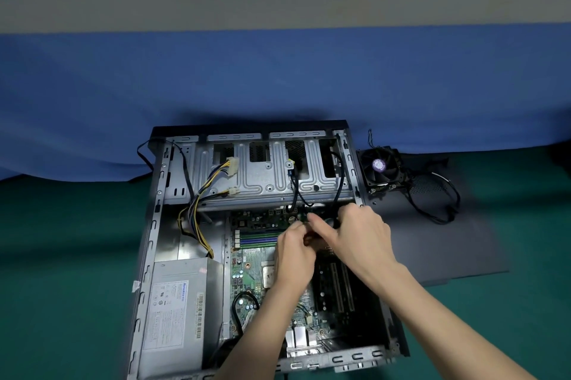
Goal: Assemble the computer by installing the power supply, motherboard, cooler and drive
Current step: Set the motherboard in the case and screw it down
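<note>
green motherboard (251, 268), silver-grey power supply (182, 302), yellow-and-black cables (200, 194), teal table (61, 256), blue cloth (278, 77)

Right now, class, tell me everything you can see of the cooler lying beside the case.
The cooler is a square black fan with a round purple-and-white hub label, lying fan-up. Thin wires stick up from its far left corner; silvery fasteners show along its near edge. It rests on the dark grey panel, just right of the case, not yet installed. Neither the left hand nor the right hand touches it.
</note>
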### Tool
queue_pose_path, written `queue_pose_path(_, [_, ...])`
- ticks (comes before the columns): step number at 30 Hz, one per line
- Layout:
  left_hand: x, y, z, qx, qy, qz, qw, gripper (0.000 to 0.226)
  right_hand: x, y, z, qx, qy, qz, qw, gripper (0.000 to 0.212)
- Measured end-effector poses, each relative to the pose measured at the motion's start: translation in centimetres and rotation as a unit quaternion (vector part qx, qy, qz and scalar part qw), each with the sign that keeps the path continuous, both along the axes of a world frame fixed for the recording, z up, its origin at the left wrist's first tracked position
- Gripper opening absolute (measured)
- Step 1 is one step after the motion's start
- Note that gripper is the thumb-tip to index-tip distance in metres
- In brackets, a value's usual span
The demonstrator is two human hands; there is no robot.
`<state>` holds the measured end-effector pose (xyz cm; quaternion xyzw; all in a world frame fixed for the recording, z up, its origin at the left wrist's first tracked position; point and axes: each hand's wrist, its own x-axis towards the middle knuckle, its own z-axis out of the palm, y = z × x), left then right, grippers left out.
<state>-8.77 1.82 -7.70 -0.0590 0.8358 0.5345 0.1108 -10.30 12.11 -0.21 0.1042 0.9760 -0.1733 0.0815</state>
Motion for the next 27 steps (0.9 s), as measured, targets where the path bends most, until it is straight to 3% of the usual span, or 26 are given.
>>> queue_pose_path(5, [-0.3,-0.5,0.0,0.020,-0.026,-0.003,0.999,0.031,0.3,0.2,-0.1,-0.109,-0.003,0.042,0.993,0.032])
queue_pose_path(7, [-0.1,-0.4,0.1,0.037,-0.056,0.008,0.998,0.035,0.0,0.1,0.0,-0.098,-0.007,0.014,0.995,0.042])
queue_pose_path(9, [0.1,-0.3,0.2,0.028,-0.038,0.005,0.999,0.029,-0.1,-0.1,0.1,-0.027,-0.014,0.001,1.000,0.050])
queue_pose_path(11, [0.2,-0.2,0.0,0.017,-0.022,-0.003,1.000,0.040,-0.2,0.1,0.4,0.001,-0.007,0.011,1.000,0.050])
queue_pose_path(13, [0.1,-0.4,-0.2,0.000,-0.017,-0.005,1.000,0.047,0.0,0.4,0.4,-0.029,-0.003,0.045,0.999,0.040])
queue_pose_path(16, [0.4,-0.6,0.1,0.040,-0.064,-0.015,0.997,0.038,0.4,0.5,0.4,-0.080,-0.013,0.041,0.996,0.038])
queue_pose_path(17, [0.5,-0.7,0.1,0.032,-0.091,-0.020,0.995,0.052,0.3,0.5,0.4,-0.086,-0.018,0.030,0.996,0.039])
queue_pose_path(19, [0.7,-1.3,0.0,-0.089,-0.123,-0.018,0.988,0.071,0.3,0.2,0.4,-0.094,-0.027,0.017,0.995,0.038])
queue_pose_path(21, [0.8,-2.4,0.0,-0.203,-0.144,0.004,0.969,0.061,0.3,0.0,0.5,-0.099,-0.030,-0.002,0.995,0.042])
queue_pose_path(24, [0.9,-3.5,-0.1,-0.244,-0.175,0.010,0.954,0.047,0.6,0.3,0.4,-0.084,-0.023,-0.038,0.996,0.050])
queue_pose_path(27, [1.0,-3.0,0.0,-0.224,-0.174,0.007,0.959,0.040,0.7,0.3,0.3,-0.042,-0.014,-0.049,0.998,0.054])
